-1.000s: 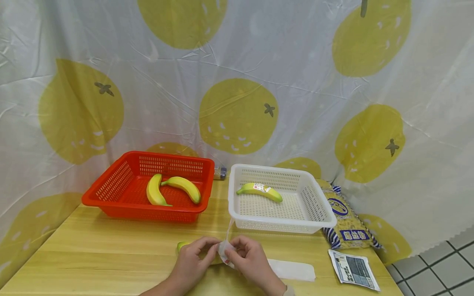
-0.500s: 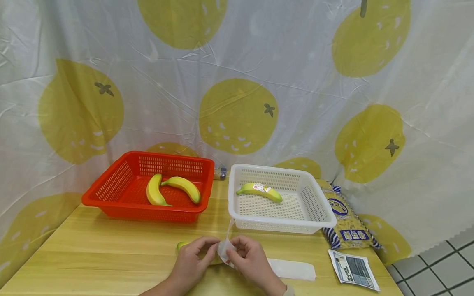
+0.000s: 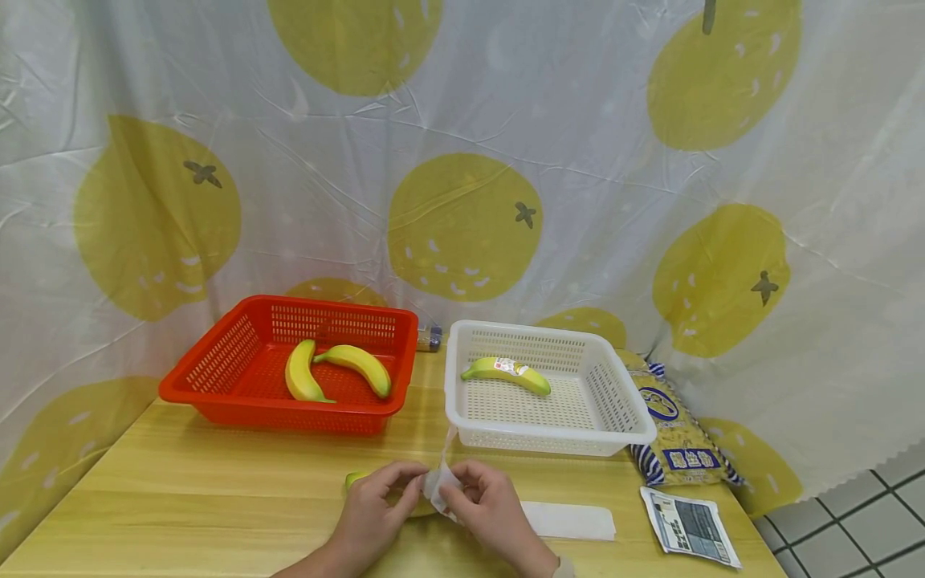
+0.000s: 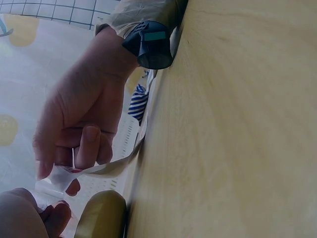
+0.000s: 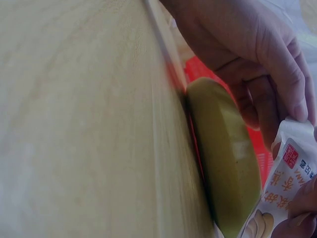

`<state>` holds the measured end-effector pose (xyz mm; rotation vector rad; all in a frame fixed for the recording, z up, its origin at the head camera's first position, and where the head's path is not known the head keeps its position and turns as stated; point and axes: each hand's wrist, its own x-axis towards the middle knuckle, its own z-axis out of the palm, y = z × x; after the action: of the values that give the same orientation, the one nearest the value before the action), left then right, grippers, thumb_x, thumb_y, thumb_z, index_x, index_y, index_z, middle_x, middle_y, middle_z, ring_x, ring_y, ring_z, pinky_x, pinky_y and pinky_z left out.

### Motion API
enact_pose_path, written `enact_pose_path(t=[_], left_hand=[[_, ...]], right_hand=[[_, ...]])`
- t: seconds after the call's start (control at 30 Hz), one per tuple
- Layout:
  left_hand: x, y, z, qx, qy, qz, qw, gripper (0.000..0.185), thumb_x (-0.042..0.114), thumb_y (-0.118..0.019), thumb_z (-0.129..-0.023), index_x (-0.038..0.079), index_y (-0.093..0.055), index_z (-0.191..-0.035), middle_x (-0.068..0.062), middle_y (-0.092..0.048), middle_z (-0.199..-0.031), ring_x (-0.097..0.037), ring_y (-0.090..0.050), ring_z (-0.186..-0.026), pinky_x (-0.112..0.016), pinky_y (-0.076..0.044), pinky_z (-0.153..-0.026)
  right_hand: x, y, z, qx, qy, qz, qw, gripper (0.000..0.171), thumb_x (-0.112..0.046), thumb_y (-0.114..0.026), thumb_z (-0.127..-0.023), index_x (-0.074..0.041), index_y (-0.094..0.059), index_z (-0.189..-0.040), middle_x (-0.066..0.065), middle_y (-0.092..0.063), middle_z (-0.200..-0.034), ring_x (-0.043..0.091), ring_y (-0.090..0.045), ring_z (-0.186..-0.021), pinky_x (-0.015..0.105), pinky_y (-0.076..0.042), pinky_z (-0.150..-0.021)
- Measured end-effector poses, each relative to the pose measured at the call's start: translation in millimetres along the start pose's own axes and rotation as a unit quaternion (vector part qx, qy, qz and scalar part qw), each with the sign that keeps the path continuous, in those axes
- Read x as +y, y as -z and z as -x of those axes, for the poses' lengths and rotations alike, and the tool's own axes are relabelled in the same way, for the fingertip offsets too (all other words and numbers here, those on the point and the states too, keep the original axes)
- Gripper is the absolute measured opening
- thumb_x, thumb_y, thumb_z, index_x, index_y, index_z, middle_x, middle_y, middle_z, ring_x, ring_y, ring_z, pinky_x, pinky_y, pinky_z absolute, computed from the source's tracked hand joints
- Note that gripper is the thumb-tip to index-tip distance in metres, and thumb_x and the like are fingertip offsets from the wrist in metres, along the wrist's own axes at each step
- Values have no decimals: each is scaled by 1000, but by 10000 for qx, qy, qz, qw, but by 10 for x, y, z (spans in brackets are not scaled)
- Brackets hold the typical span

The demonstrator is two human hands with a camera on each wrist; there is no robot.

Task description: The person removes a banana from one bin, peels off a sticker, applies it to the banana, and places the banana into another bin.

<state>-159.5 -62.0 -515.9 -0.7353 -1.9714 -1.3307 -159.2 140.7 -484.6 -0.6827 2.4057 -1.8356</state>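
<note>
Close together near the table's front, my left hand (image 3: 376, 510) and right hand (image 3: 491, 514) pinch a white banana sticker strip (image 3: 438, 483) between thumbs and fingers. In the right wrist view the sticker (image 5: 285, 183) shows a red mark, orange lettering and a picture of bananas. A thin tail of the strip runs toward the white basket. Under the hands a banana (image 5: 223, 153) lies on the table, mostly hidden in the head view except its green tip (image 3: 354, 479). Part of the white strip (image 3: 568, 520) extends right of my right hand.
A red basket (image 3: 289, 407) with two bananas stands back left. Beside it, a white basket (image 3: 556, 440) holds one banana (image 3: 507, 375) bearing a sticker. At the right are a noodle bag (image 3: 679, 429) and a small packet (image 3: 690, 527). A patterned curtain (image 3: 462, 120) hangs behind.
The sticker between my fingers has tilted, so its red mark no longer shows in the head view. The white strip at right has turned slightly. Both hands stay nearly in place.
</note>
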Motion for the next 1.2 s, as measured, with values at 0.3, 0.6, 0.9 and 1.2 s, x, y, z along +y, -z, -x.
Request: enact_pose_path(t=[0.3, 0.6, 0.9, 1.2], left_hand=[[4, 6, -2, -52, 64, 0, 10000, 29, -9, -78, -84, 12, -73, -103, 4, -76, -94, -5, -71, -79, -14, -55, -69], [8, 12, -5, -38, 21, 29, 10000, 30, -10, -78, -83, 11, -73, -103, 3, -76, -95, -6, -71, -79, -14, -56, -69], [2, 7, -3, 4, 101, 37, 9999, 31, -10, -78, -84, 14, -74, -104, 3, -76, -95, -5, -71, -79, -14, -56, -67], [-15, 21, -2, -66, 401, 26, 9992, 30, -11, -77, -84, 13, -74, -103, 4, -77, -96, -4, -71, -80, -15, -56, -66]], right_hand=[[-5, 1, -1, 40, -80, 66, 9999, 14, -15, -68, -100, -1, -70, -105, 15, -77, -96, 3, -55, -51, 14, -41, -45], [-11, -2, 2, 61, -134, 117, 9998, 12, -12, -67, -100, -2, -70, -105, 14, -76, -95, 1, -54, -51, 13, -40, -45], [35, 1, -8, 55, 37, 164, 9998, 11, -10, -65, -100, -6, -72, -108, 10, -77, -94, 0, -55, -53, 14, -45, -47], [36, 11, -9, 112, -197, 225, 9995, 12, -9, -62, -100, -7, -71, -108, 5, -76, -89, 1, -52, -48, 17, -43, -41]])
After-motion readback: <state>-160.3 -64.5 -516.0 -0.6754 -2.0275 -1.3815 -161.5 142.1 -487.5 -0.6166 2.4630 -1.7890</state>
